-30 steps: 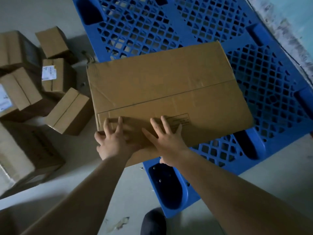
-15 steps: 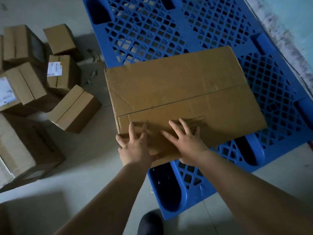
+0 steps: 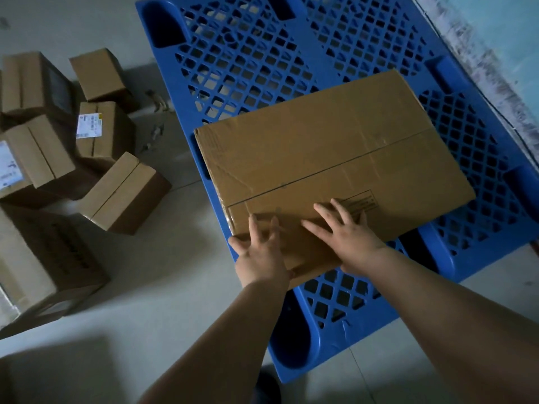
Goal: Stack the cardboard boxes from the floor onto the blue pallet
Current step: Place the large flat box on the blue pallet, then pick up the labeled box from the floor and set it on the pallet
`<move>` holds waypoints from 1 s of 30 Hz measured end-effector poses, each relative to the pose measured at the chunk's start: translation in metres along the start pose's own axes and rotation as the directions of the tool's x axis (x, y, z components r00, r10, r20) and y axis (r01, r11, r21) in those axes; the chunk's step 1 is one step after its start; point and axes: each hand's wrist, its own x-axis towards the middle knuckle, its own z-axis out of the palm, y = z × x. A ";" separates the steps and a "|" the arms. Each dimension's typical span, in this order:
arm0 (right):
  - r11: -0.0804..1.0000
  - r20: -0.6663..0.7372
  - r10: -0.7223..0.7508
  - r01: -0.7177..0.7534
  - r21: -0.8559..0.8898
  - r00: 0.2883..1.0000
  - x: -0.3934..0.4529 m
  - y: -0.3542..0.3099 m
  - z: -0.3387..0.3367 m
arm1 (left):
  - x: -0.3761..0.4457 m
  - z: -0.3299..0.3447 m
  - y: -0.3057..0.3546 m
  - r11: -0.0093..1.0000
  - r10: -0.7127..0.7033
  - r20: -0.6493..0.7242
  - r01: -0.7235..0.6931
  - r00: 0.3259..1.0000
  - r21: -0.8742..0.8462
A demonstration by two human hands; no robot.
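A large flat cardboard box (image 3: pixel 329 167) lies on the blue pallet (image 3: pixel 248 56), near its front left corner, taped seam running across its top. My left hand (image 3: pixel 261 252) grips the box's near edge, fingers spread on top and thumb at the side. My right hand (image 3: pixel 350 234) rests beside it on the same near edge, fingers splayed over a printed label. Several smaller cardboard boxes (image 3: pixel 122 193) sit on the floor to the left.
The floor boxes form a loose pile, some with white labels (image 3: pixel 87 125); a bigger one (image 3: pixel 38 266) is nearest me. A scuffed pale blue wall (image 3: pixel 501 39) runs along the pallet's right side. My dark shoe (image 3: pixel 268 386) shows at the bottom. The floor is grey concrete.
The large box has slid further onto the pallet, away from the floor boxes. Both hands stayed on its near edge and moved with it.
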 end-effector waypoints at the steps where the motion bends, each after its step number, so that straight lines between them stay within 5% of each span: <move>1: 0.999 0.006 0.003 -0.003 0.034 1.000 0.000 -0.002 -0.001 | 0.001 0.000 -0.001 1.000 0.006 -0.002 -0.006 1.000 0.007; 5: 0.973 -0.018 0.024 -0.020 0.229 1.000 0.001 -0.026 -0.012 | 0.003 -0.008 -0.015 0.998 0.062 -0.046 -0.063 0.997 -0.031; 13: 0.911 -0.229 0.044 0.056 0.409 0.972 0.008 -0.130 -0.048 | -0.004 -0.038 -0.083 0.919 0.054 -0.182 -0.120 0.982 -0.375; 18: 0.930 -0.415 -0.008 0.159 0.332 0.910 0.016 -0.215 -0.074 | -0.022 -0.061 -0.191 0.890 -0.114 -0.259 -0.017 0.959 -0.455; 30: 0.863 -0.385 -0.256 0.389 0.322 0.887 0.042 -0.482 -0.160 | -0.115 -0.127 -0.487 0.837 -0.443 -0.342 0.246 0.829 -0.489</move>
